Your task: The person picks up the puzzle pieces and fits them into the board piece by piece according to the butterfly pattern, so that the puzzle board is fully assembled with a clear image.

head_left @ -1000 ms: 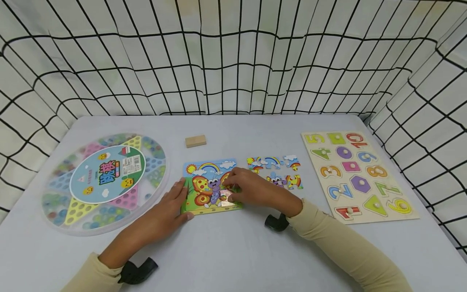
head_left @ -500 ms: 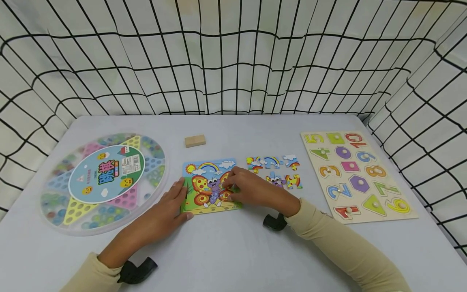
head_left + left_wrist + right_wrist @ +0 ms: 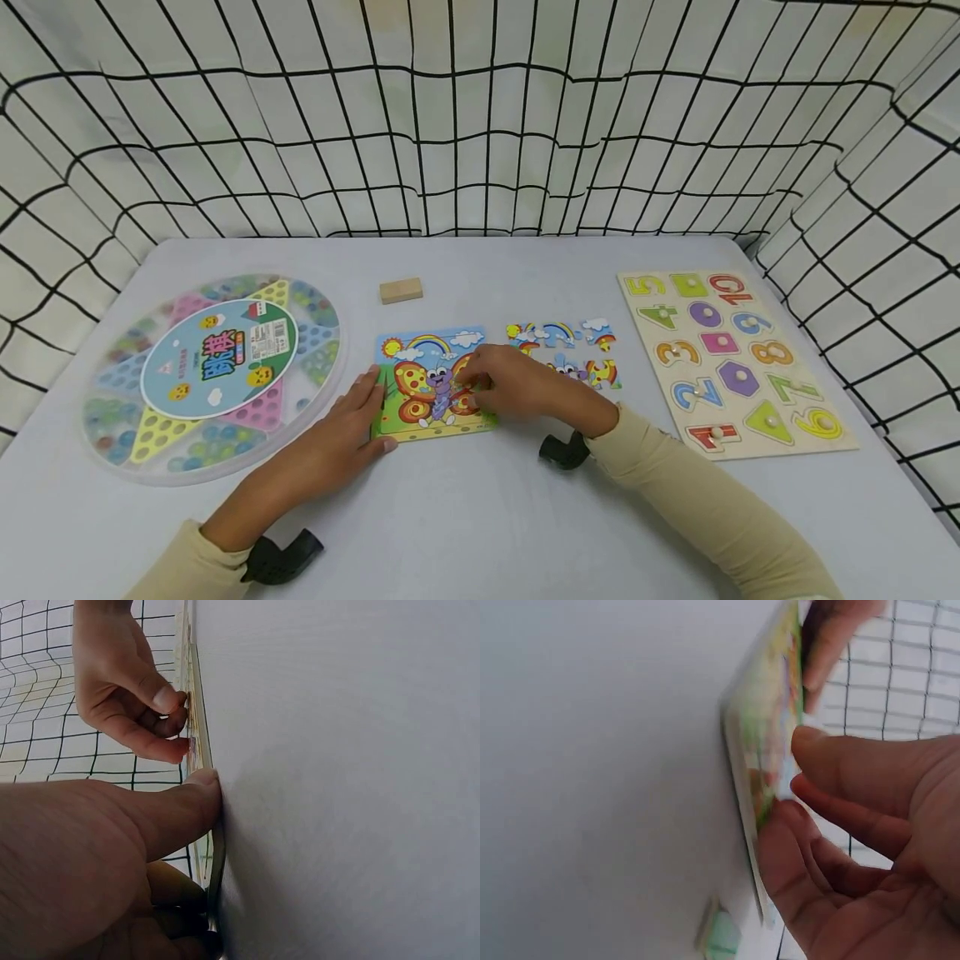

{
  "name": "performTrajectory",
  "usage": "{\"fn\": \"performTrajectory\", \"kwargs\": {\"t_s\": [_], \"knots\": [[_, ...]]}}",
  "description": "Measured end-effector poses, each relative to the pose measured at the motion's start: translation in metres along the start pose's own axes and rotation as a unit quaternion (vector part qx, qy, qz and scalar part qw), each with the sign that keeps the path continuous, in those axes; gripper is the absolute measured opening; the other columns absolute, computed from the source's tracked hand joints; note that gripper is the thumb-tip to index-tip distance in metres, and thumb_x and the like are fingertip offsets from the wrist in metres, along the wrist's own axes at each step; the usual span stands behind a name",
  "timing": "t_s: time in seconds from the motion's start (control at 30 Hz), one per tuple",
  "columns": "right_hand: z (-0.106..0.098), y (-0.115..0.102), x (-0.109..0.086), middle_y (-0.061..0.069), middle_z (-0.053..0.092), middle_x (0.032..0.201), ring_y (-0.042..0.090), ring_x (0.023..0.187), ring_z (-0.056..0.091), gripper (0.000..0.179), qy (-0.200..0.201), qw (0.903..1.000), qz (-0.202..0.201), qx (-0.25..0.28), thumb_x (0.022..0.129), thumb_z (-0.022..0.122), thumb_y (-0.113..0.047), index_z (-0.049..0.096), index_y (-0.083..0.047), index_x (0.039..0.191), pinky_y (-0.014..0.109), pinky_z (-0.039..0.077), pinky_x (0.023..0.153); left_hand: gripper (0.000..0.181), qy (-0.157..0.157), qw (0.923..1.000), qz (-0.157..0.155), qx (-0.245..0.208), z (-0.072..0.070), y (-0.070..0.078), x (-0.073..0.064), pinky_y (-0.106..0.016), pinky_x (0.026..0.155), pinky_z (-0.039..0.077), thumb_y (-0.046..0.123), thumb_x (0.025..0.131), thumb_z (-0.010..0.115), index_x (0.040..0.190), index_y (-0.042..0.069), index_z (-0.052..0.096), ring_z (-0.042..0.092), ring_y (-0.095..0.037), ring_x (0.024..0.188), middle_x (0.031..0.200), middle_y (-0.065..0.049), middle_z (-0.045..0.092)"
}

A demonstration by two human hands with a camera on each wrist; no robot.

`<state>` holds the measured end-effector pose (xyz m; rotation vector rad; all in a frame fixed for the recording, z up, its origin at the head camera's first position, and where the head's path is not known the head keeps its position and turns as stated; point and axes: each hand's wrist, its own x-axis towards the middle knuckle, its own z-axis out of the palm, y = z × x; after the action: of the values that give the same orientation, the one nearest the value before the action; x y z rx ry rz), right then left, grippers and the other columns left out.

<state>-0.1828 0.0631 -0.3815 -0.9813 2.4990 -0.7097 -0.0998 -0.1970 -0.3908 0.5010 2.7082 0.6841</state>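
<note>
A butterfly jigsaw puzzle [image 3: 441, 392] lies in its board in the middle of the table. My left hand [image 3: 337, 429] rests along the board's left side, fingers stretched out and thumb by the lower left corner. In the left wrist view, the thumb [image 3: 191, 799] presses at the board's edge. My right hand [image 3: 513, 379] bends over the puzzle's right side and hides part of it. The right wrist view shows its thumb [image 3: 840, 761] and fingers spread apart, fingertips right at the picture, with no loose piece showing between them.
Several loose jigsaw pieces [image 3: 600, 373] lie right of the board, partly behind the right hand. A wooden block [image 3: 401, 291] sits behind it. A round Chinese checkers set [image 3: 217, 358] is at left, a number peg board [image 3: 738, 367] at right. Black netting [image 3: 491, 133] surrounds the table.
A shiny piece at the puzzle's lower right, tilted a second ago, now sits flat in the picture. The right hand's fingers shift slightly over it; the left hand stays put.
</note>
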Motion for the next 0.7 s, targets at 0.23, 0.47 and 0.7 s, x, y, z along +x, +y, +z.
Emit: {"fn": "performTrajectory", "kwargs": {"t_s": [0.23,0.47,0.7], "knots": [[-0.017,0.014,-0.01,0.003,0.063,0.109,0.015,0.089,0.058,0.032,0.051,0.9954,0.012,0.08,0.092,0.067,-0.006,0.067,-0.005,0.124,0.026,0.05,0.076,0.078,-0.002,1.0,0.0,0.003,-0.002,0.0,-0.001,-0.059,0.109,0.022,0.024,0.096,0.063,0.151,-0.009,0.018,0.006,-0.044,0.144,0.159,-0.024,0.002],[-0.027,0.028,-0.025,0.001,0.064,0.109,0.015,0.096,0.058,0.033,0.06,0.9938,0.054,0.077,0.091,0.068,-0.009,0.066,-0.005,0.124,0.025,0.051,0.075,0.078,-0.004,1.0,-0.001,0.007,-0.002,0.001,-0.002,-0.059,0.109,0.021,0.024,0.096,0.063,0.15,-0.01,0.018,0.006,-0.044,0.144,0.159,-0.025,0.002],[-0.03,0.041,-0.039,0.004,0.065,0.112,0.018,0.098,0.058,0.033,0.079,0.9941,0.051,0.052,0.089,0.069,-0.007,0.066,-0.002,0.122,0.03,0.05,0.08,0.079,-0.009,0.9999,-0.002,0.01,-0.003,0.003,-0.001,-0.06,0.109,0.02,0.028,0.096,0.062,0.152,-0.007,0.017,0.006,-0.042,0.145,0.16,-0.022,0.002]]}}
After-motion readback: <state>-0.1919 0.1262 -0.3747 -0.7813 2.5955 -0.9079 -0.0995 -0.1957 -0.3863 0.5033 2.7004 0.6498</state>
